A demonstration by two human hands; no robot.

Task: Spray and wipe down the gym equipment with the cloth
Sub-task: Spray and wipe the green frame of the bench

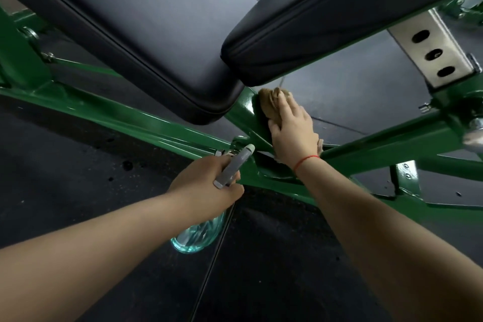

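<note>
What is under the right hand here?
Under the right hand is a tan cloth, pressed flat against the green frame. The hand covers most of the cloth, and the cloth hides the frame surface beneath it.

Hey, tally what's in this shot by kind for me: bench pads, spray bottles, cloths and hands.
Bench pads: 2, larger pad and smaller pad
Spray bottle: 1
Cloth: 1
Hands: 2, left hand and right hand
Total: 6

A thin red string bracelet (305, 161) circles the bare right wrist.
</note>
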